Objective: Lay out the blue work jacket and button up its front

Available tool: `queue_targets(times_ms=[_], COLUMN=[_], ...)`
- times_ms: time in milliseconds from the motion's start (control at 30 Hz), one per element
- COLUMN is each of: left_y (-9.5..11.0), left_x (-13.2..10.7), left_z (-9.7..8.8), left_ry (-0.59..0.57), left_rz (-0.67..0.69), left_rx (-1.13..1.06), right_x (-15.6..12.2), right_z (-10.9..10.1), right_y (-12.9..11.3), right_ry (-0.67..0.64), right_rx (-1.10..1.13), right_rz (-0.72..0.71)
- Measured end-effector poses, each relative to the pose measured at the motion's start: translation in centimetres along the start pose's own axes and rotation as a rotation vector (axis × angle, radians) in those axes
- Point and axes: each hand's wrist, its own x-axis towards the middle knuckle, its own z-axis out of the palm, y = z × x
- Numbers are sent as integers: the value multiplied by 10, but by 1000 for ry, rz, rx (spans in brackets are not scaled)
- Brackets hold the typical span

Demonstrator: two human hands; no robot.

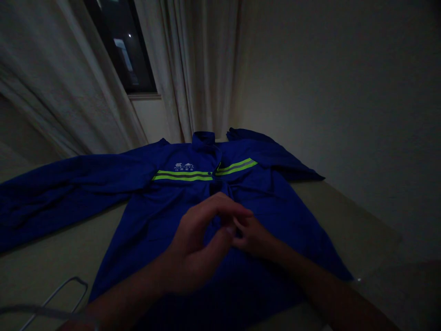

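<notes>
A blue work jacket [165, 216] lies spread out, front up, collar at the far end. Yellow-green and grey reflective stripes [184, 175] cross its chest, and white lettering [183, 166] sits above the left one. Over the middle of the jacket front is my left hand [201, 243], thumb and index finger curved toward each other with their tips apart. My right hand [257, 236] is just beyond it, fingers bent inward at the jacket's front opening. Its fingertips are partly hidden behind my left hand, so what they pinch cannot be made out.
The jacket rests on a pale flat surface [351, 216]. A thin wire-like loop [74, 280] is at the lower left. Long curtains [206, 69] hang beyond, beside a dark window [126, 50]. A plain wall [327, 92] rises at the right. The light is dim.
</notes>
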Motion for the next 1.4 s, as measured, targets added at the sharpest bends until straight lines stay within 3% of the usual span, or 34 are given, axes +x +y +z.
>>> queue_targets(times_ms=[100, 200, 300, 467, 633, 933, 1167, 1300, 1400], left_y=[-42, -79, -94, -92, -84, -96, -110, -105, -96], left_x=[27, 31, 23, 20, 24, 14, 14, 16, 18], left_z=[2, -1, -4, -5, -8, -3, -1, 1, -6], left_ry=[-15, -258, -478, -576, -549, -584, -603, -592, -618], left_rz=[-104, -169, -232, -390, -458, -306, -243, -304, -370], left_rx=[191, 485, 640, 660, 719, 625, 535, 492, 421], right_x=[0, 1, 1, 0, 1, 5, 2, 1, 5], right_z=[0, -2, -4, -5, -5, -8, -11, -10, -17], right_y=[-4, -11, -17, -21, -21, -14, -12, -11, -4], right_ry=[-3, -4, 1, -21, 6, 93, 44, 73, 153], right_rx=[45, 0, -85, -215, -175, 210, 107, -11, 26], right_rz=[66, 116, 137, 181, 198, 88, 136, 194, 171])
